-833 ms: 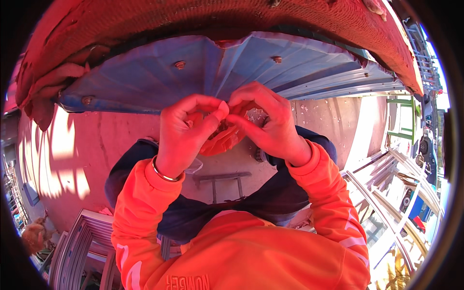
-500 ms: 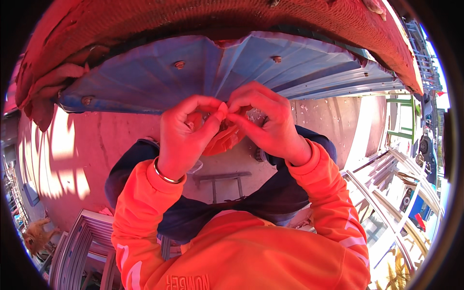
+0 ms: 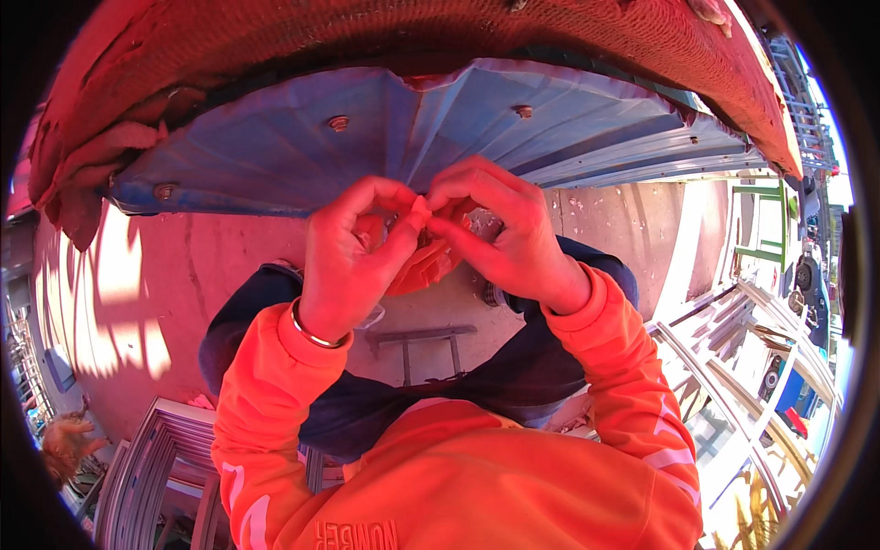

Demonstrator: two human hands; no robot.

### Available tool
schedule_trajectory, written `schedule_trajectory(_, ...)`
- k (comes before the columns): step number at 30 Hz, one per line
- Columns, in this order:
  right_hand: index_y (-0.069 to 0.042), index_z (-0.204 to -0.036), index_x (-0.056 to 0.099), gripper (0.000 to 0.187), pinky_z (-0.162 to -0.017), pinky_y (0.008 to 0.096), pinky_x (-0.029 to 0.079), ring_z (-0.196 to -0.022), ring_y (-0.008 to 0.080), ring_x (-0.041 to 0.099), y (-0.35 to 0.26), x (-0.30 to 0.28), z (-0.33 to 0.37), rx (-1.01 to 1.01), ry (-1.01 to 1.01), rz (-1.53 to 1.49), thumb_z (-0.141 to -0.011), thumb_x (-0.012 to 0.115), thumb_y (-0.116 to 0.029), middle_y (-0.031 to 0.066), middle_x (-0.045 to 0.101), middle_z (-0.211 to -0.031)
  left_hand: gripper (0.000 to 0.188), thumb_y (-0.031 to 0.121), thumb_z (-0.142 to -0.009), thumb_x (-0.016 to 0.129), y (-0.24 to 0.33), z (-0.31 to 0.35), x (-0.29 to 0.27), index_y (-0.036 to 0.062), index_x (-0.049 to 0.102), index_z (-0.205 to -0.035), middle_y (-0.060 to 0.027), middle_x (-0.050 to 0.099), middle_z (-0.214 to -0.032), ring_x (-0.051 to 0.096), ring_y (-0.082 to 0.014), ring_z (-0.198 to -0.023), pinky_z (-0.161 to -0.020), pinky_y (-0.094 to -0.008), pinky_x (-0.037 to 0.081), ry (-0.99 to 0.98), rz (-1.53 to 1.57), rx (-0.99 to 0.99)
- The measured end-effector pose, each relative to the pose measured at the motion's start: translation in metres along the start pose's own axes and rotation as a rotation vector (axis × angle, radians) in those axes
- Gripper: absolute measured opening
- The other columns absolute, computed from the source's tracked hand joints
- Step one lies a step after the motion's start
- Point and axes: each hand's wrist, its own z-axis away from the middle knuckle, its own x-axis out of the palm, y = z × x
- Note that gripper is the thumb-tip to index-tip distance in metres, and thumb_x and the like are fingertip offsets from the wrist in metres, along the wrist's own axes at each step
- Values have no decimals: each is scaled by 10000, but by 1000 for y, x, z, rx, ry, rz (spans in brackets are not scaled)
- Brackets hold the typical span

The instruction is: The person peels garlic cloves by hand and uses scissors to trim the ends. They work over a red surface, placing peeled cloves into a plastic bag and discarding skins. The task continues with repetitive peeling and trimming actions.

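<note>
Meeting in front of the blue metal panel [image 3: 275, 137], left hand [image 3: 350, 246] and right hand [image 3: 515, 229] pinch closed; anything inside, I can't tell.

Both elbows are bent and spread, and the left forearm [image 3: 277, 371] and right forearm [image 3: 610, 344] slant inward, away from the torso. The left hand [image 3: 344, 252] and right hand [image 3: 518, 229] come together at the fingertips. On each, the thumb reaches toward a curled index finger in a rounded pinch; how firmly the tips press is too small to tell.
</note>
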Motion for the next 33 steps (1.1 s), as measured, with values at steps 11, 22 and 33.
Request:
schedule_trajectory(11, 5, -1093, 674, 279, -754, 284, 569, -881, 173, 715, -2, -2, 0, 50, 3, -41, -852, 786, 91, 105, 669, -1056, 69, 39, -1004, 692, 4, -7, -12, -11, 675, -1048, -71, 780, -993, 673, -54, -911, -779, -210, 511, -132, 291, -114)
schedule_trajectory(22, 0, -1060, 671, 197, -661, 260, 560, -829, 133, 710, -4, -2, 0, -16, 19, -61, -903, 724, 105, 84, 643, -1066, 89, 71, -1008, 687, 4, -9, -15, -2, 682, -1058, -52, 779, -947, 413, 28, -596, -533, -198, 259, -167, 387, -168)
schedule_trajectory(33, 18, -1013, 671, 200, -780, 300, 588, -902, 187, 709, 0, -4, 1, 81, -5, -59, -860, 767, 103, 112, 665, -1072, 105, 63, -991, 742, 6, -10, -14, -7, 702, -1059, -84, 782, -1016, 700, -77, -915, -787, -220, 544, -141, 466, -183)
